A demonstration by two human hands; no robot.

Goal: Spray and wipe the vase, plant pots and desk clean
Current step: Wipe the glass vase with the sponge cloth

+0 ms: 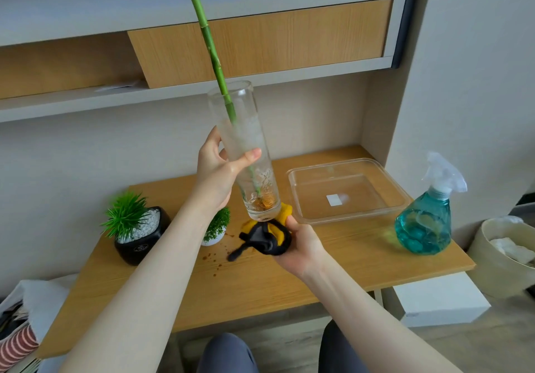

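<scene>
Desk (333, 268): not wiped yet, brown spots (214, 258) sit near its middle, just left of the cloth. Clear tray (385, 199) far right on it, blue spray bottle (425, 222) at the right edge, upright. Two plant pots on the left: black pot (139, 236) and small white pot (215, 232) partly behind the left forearm; can't tell if either is cleaned.

Vase (243, 152): lifted above desk centre, long axis tilted, mouth up and leaning far-left, base down toward the cloth. Glass looks misted mid-body, so my read is it's sprayed and the wipe is in progress. Green stalk (207, 39) runs along the same axis, out the mouth and up past the shelf.

Left hand (220, 167) is wrapped round the vase mid-body, thumb across the front. Right hand (301, 242) clutches a yellow-and-black cloth (269, 236) right under the vase base, touching or nearly.

Left to do, by my estimate: finish vase, pots, desk.
</scene>
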